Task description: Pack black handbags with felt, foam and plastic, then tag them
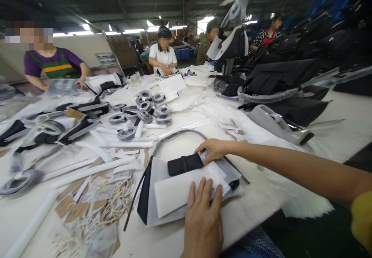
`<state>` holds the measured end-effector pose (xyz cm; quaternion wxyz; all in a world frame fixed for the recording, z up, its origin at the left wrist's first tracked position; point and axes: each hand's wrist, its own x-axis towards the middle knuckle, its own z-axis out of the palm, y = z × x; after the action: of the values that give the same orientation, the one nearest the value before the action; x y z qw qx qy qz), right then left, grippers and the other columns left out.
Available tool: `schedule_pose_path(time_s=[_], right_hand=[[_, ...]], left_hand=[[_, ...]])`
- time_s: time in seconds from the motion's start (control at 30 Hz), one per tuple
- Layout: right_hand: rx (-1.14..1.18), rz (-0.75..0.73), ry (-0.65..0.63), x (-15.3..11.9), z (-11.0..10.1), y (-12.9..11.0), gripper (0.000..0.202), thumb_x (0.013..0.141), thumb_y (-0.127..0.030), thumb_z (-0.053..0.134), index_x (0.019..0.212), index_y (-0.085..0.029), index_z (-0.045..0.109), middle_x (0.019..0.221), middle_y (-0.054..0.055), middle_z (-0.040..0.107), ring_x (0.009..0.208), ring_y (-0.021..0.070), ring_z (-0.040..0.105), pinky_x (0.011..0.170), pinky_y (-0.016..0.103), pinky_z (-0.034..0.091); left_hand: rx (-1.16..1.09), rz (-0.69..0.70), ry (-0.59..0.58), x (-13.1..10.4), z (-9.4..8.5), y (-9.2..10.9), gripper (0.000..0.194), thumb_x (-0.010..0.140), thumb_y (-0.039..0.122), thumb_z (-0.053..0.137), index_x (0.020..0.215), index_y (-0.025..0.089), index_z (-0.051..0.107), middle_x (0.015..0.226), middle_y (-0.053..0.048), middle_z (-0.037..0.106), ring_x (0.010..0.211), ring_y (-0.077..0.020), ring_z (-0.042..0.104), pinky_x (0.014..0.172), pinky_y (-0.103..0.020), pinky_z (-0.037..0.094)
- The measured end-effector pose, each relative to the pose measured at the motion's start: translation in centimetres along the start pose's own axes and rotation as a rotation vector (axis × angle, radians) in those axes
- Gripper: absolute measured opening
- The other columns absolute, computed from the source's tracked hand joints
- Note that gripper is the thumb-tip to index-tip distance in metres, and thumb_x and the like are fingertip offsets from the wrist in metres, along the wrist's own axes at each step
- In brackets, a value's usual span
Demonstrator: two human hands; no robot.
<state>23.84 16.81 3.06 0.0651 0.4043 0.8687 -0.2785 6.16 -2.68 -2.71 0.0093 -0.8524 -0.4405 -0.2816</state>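
Note:
A black bag (143, 196) lies on the table in front of me, mostly covered by thin white wrapping, with its plastic-wrapped handle (180, 133) arched away from me. On top of it is a small black pouch (185, 165) with a strap across its middle. My right hand (214, 150) reaches in from the right, its fingers closed at the pouch's right end, beside some clear plastic. My left hand (203, 215) lies open, fingers spread, on a folded white foam sheet (171, 196) just in front of the pouch.
Paper tags with strings (116, 199) are piled at the left. Behind them lie white foam tubes (93, 172), coiled wrapped straps (145, 106) and black straps (78, 130). Black bags (279, 79) and a grey tape dispenser (279, 124) stand at the right. Several co-workers (163, 54) are around the table.

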Motion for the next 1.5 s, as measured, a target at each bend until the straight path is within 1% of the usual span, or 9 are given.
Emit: schedule_pose_path(time_s=[0.17,0.33,0.63,0.77,0.87,1.13,1.3,1.4,1.5], right_hand=[[0.016,-0.03,0.236,-1.3,0.5,-0.7,0.042,0.075,-0.032,0.077,0.116,-0.025,0.074,0.112,0.004,0.075,0.105,0.0253,0.068,0.092,0.031,0.051],[-0.011,-0.069,0.559,-7.1,3.5,-3.6,0.031,0.098,-0.026,0.05,0.122,-0.02,0.069,0.128,0.009,0.068,0.122,0.0231,0.059,0.111,0.042,0.04],[-0.301,-0.242,0.666,-12.6,12.1,-3.4,0.065,0.095,-0.027,0.06,0.154,-0.02,0.033,0.151,0.008,0.048,0.143,0.025,0.039,0.118,0.049,0.033],[-0.384,-0.3,0.729,-12.0,12.2,-3.1,0.056,0.099,-0.024,0.054,0.151,-0.017,0.037,0.15,0.008,0.049,0.142,0.024,0.039,0.12,0.049,0.03],[-0.42,-0.317,0.743,-11.8,11.6,-2.8,0.05,0.1,-0.021,0.05,0.149,-0.018,0.041,0.149,0.007,0.051,0.14,0.023,0.043,0.12,0.049,0.028],[-0.335,-0.27,0.762,-12.0,10.1,-2.2,0.051,0.095,-0.014,0.051,0.145,-0.029,0.048,0.143,0.003,0.057,0.135,0.0264,0.05,0.116,0.055,0.033],[0.23,-0.131,0.826,-12.8,13.5,-7.6,0.033,0.093,-0.024,0.057,0.125,-0.03,0.066,0.118,0.004,0.073,0.106,0.0258,0.069,0.094,0.041,0.056],[0.854,0.093,0.466,-11.0,15.5,-10.2,0.032,0.093,-0.043,0.059,0.117,-0.024,0.068,0.105,0.008,0.074,0.085,0.0248,0.072,0.079,0.04,0.06],[1.289,0.116,0.274,-9.0,15.5,-11.7,0.037,0.086,-0.05,0.066,0.109,-0.021,0.066,0.112,0.009,0.07,0.102,0.0251,0.067,0.092,0.04,0.053]], left_hand=[[-0.032,0.01,0.038,0.2,0.0,-0.2,0.054,0.085,0.015,0.055,0.138,0.026,0.056,0.143,-0.005,0.057,0.136,-0.0286,0.048,0.114,-0.056,0.041],[-0.011,0.034,0.044,0.3,-0.3,0.0,0.057,0.083,0.01,0.052,0.138,0.024,0.056,0.142,-0.006,0.057,0.135,-0.0298,0.05,0.112,-0.058,0.042],[0.112,0.228,0.004,0.0,-4.6,-2.4,0.04,0.097,0.012,0.046,0.135,0.013,0.055,0.142,-0.005,0.058,0.136,-0.0208,0.049,0.116,-0.043,0.04],[0.353,0.234,-0.051,-1.8,-8.3,-6.0,0.041,0.099,0.019,0.051,0.14,0.015,0.052,0.148,-0.003,0.052,0.14,-0.0236,0.044,0.125,-0.047,0.018],[0.426,0.247,-0.14,-2.2,-10.0,-8.2,0.047,0.1,0.017,0.049,0.146,0.017,0.045,0.152,-0.003,0.046,0.142,-0.0239,0.041,0.125,-0.048,0.02],[0.264,0.194,-0.13,-1.9,-7.3,-10.2,0.041,0.099,0.011,0.045,0.139,0.018,0.052,0.138,-0.005,0.062,0.129,-0.0208,0.057,0.107,-0.042,0.051],[0.199,0.189,-0.053,-2.6,-6.3,-10.6,0.043,0.098,0.007,0.046,0.138,0.018,0.053,0.135,-0.006,0.064,0.13,-0.0204,0.056,0.107,-0.041,0.05],[0.182,0.173,-0.049,-2.7,-6.2,-10.8,0.043,0.098,0.008,0.047,0.139,0.019,0.052,0.136,-0.006,0.063,0.132,-0.0207,0.054,0.108,-0.041,0.049],[0.164,0.165,-0.065,-2.8,-6.1,-10.8,0.044,0.098,0.01,0.047,0.141,0.02,0.051,0.137,-0.005,0.062,0.132,-0.0203,0.054,0.11,-0.04,0.048]])
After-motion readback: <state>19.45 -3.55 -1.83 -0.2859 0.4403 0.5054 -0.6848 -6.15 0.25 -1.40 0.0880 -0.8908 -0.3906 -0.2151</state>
